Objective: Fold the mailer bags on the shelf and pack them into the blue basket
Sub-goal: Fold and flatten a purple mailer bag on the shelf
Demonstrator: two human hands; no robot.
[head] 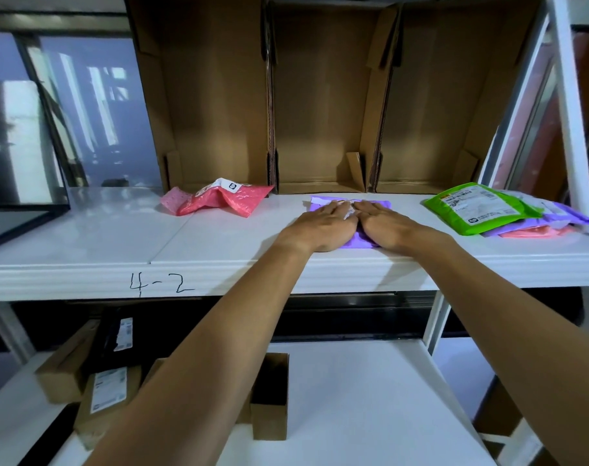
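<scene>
Folding is in hand: left hand [323,225] and right hand [385,225], fingers straight and side by side, press the purple mailer bag [350,210] flat on the white shelf [219,243]. Left of it lies a crumpled pink mailer [215,200]; right, a green-topped stack [478,208]. Next probably comes creasing, then carrying; no blue basket shows.

A single wide-angle view from the person's head faces forward and down; the white shelf [84,237] lies near, cardboard boxes [323,95] straight ahead.
</scene>
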